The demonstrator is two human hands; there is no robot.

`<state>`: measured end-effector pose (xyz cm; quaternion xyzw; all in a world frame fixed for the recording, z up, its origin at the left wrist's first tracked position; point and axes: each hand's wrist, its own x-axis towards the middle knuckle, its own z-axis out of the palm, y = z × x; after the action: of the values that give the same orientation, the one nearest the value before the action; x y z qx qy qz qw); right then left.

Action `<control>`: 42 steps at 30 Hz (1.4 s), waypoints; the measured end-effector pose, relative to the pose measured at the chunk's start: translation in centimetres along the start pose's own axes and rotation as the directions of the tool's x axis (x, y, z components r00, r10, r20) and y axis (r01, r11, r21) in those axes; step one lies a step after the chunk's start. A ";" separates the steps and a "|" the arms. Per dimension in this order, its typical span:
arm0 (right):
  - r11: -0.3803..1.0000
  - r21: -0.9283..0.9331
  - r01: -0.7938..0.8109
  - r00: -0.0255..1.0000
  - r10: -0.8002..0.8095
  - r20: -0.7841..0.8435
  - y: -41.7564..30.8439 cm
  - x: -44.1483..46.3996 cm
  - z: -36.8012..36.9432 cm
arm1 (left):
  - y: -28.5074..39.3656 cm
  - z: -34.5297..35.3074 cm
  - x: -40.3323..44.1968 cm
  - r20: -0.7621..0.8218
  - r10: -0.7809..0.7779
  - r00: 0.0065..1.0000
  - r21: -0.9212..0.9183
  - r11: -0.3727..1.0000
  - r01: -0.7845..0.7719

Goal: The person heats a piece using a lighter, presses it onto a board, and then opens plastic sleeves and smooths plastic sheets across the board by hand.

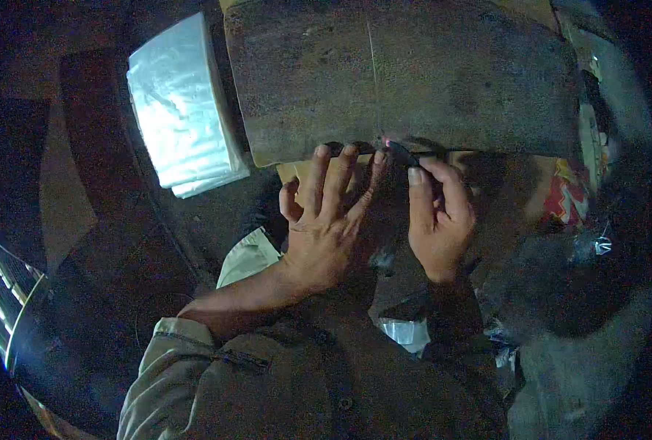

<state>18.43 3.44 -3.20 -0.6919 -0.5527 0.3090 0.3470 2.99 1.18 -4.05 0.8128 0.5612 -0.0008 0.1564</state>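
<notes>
A wide, dark, worn board (pixel 414 81) with a thin line down its middle lies in front of me. At its near edge, my left hand (pixel 330 213) has its fingers spread, the fingertips resting on a dark strip. My right hand (pixel 443 213) pinches a small dark object (pixel 403 155) between thumb and fingers, close to the left fingertips. A small pinkish glint shows at the far tip of that object. What exactly the object is, I cannot make out in the dim light.
A stack of clear plastic bags (pixel 183 110) lies left of the board. On the right is a red and white packet (pixel 566 194), with crumpled clear plastic (pixel 601 246) near it. More plastic (pixel 407 334) shows below my right hand.
</notes>
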 end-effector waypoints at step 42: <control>0.936 -0.330 -0.122 0.909 -0.029 -0.417 6.4 17.8 -8.4 | -1.0 -1.2 -0.5 0.375 -0.180 0.909 -0.923 -0.166 0.348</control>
<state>32.28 18.73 -4.48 -0.8052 -0.4952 0.0604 0.3207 1.65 1.34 -3.03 0.2929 0.5192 0.3336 0.7303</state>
